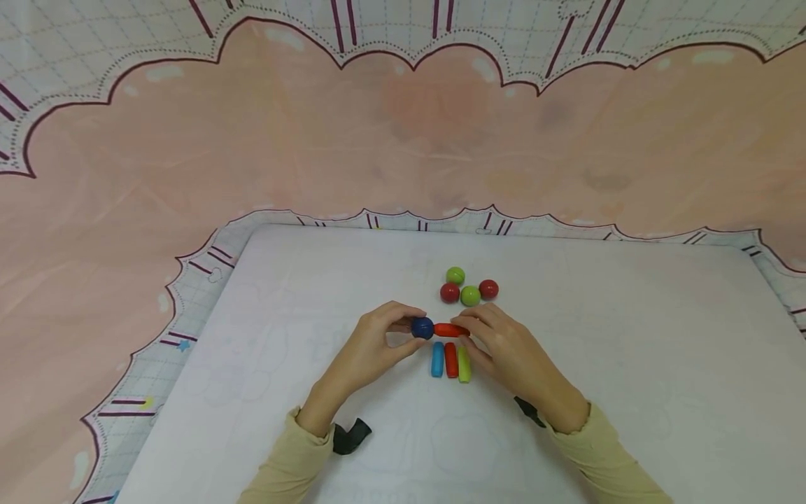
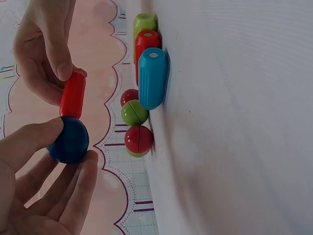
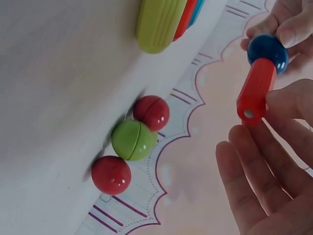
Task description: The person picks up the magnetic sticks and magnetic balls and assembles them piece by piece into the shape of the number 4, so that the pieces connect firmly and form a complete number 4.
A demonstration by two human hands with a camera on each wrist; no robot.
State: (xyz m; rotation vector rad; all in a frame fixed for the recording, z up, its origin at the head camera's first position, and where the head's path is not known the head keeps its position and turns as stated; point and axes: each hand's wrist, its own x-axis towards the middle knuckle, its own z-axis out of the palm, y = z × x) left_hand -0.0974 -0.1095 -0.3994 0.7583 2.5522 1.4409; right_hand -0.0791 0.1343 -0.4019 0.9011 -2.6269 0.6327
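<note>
My left hand [image 1: 371, 345] pinches a dark blue ball [image 1: 422, 327] between thumb and fingers. In my right hand [image 1: 508, 346] is a red rod [image 1: 448, 330], pinched near its outer end. The rod's inner end touches the ball, and both are held above the table. A round metallic spot shows on the rod's outer end in the right wrist view [image 3: 249, 114]. Just below the hands lie a blue rod [image 1: 437, 360], a second red rod [image 1: 451, 360] and a yellow-green rod [image 1: 464, 365], side by side.
Beyond the hands, two red balls [image 1: 488, 289] and two green balls [image 1: 470, 295] sit close together on the white table [image 1: 302, 280]. Black straps [image 1: 351, 437] hang at the wrists. A patterned cloth [image 1: 315, 140] surrounds the table's far and left edges.
</note>
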